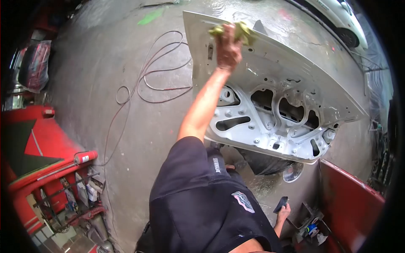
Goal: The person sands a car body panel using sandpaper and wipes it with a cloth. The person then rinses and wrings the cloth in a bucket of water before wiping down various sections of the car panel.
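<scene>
My left hand [229, 49] is stretched far out, its fingers closed over a yellow-green cloth [242, 33] pressed on the upper part of a pale grey car trunk lid [270, 67]. The lid shows its inner side, with several cut-outs and holes in the frame at its near end. Low on the right, beside my body, my right hand [284, 212] grips a small dark block [280, 204], perhaps a sanding block. That block is apart from the lid.
A long hose [145, 76] lies looped on the floor to the left. Beyond it stands a red cart [55, 139] with tools. A red panel [350, 198] and a box of small items [312, 227] are at the lower right. A white car [337, 17] is parked at the far right.
</scene>
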Available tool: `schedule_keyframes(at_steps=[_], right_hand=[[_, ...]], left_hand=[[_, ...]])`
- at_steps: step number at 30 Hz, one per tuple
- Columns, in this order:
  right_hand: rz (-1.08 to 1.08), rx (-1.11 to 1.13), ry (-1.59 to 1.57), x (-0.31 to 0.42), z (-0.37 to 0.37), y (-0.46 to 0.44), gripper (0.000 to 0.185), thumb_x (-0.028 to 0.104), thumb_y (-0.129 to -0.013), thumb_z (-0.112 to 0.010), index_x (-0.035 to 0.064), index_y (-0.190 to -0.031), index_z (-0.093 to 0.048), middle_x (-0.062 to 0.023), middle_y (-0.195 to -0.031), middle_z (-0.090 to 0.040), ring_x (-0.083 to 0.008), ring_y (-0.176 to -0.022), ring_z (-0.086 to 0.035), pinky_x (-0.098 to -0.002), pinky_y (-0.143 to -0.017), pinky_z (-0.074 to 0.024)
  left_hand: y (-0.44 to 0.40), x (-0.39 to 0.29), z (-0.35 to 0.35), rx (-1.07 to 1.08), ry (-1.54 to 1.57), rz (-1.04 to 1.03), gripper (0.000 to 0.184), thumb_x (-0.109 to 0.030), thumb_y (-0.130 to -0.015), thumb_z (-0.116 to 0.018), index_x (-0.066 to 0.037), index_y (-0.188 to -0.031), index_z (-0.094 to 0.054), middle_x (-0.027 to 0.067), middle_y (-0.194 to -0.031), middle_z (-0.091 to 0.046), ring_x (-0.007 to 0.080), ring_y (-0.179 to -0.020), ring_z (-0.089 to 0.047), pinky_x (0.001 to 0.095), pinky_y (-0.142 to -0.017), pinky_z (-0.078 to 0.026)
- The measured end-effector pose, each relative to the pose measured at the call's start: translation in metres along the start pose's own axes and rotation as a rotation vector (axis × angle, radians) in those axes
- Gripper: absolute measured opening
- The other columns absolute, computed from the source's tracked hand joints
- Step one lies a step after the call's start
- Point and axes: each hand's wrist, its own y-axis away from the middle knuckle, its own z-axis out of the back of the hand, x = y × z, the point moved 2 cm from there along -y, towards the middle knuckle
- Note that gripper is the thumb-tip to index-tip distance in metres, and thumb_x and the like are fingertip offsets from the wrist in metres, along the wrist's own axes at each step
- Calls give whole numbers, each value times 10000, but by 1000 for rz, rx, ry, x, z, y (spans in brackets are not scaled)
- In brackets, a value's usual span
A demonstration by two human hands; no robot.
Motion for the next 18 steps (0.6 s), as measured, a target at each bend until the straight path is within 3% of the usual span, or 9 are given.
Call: schedule_keyframes(at_steps=[1,2,4,6,8,13,16,17,18], right_hand=[[35,-1,24,-3,-3,-3,320,44,-812,-473,-47,-1070,-640,-163,-849,-656,-259,-780,-615,-375,-754,-494],[70,0,49,-5,-5,-5,319,43,-812,-470,-47,-1065,-641,-161,-842,-655,-256,-769,-613,-372,-745,-494],[78,8,57,1,-7,-10,307,35,-814,-464,-46,-1049,-644,-151,-809,-640,-246,-732,-590,-369,-713,-486],[41,33,86,7,-3,-13,296,36,-816,-466,-48,-1039,-642,-147,-793,-628,-238,-722,-580,-368,-706,-481],[57,25,-41,29,0,-10,268,48,-824,-479,-64,-1019,-625,-125,-771,-607,-214,-720,-568,-355,-693,-473],[116,38,6,47,12,-20,256,45,-838,-483,-85,-1020,-607,-120,-790,-607,-201,-735,-562,-347,-705,-473],[165,56,60,34,17,-30,288,56,-850,-492,-90,-1068,-613,-159,-832,-635,-236,-780,-593,-364,-753,-485],[233,27,98,30,14,-35,296,60,-853,-495,-88,-1078,-616,-167,-840,-642,-245,-789,-599,-367,-761,-487],[293,4,142,31,17,-31,303,64,-855,-498,-87,-1089,-618,-174,-847,-649,-253,-799,-605,-369,-770,-488]], left_hand=[[-4,25,3,-77,-67,58,465,-87,-873,-620,-155,-1332,-654,204,-1582,-303,434,-1499,-223,674,-1180,-217],[-14,34,25,-124,-99,177,572,-31,-871,-583,-155,-1429,-563,254,-1570,-292,470,-1460,-282,605,-1180,-254],[-27,65,41,-352,5,297,513,-48,-926,-517,-4,-1434,-463,341,-1441,-347,503,-1300,-407,550,-1113,-335],[-13,86,32,-418,102,633,528,-64,-948,-490,37,-1458,-398,362,-1399,-369,520,-1261,-418,536,-1100,-345],[25,103,1,-441,74,775,470,-85,-965,-480,98,-1393,-417,367,-1348,-424,504,-1223,-442,544,-1062,-361],[145,117,-37,88,154,1000,501,-170,-951,-544,6,-1406,-432,317,-1361,-441,471,-1216,-442,557,-1006,-368],[167,93,-9,118,-51,812,463,-190,-933,-567,-22,-1357,-490,274,-1335,-470,436,-1215,-453,579,-993,-368],[170,90,5,34,-61,701,387,-182,-902,-585,-33,-1258,-576,239,-1282,-493,436,-1189,-459,599,-968,-379],[181,89,19,126,-76,703,339,-186,-896,-584,-30,-1197,-606,244,-1269,-499,439,-1186,-465,593,-951,-397]])
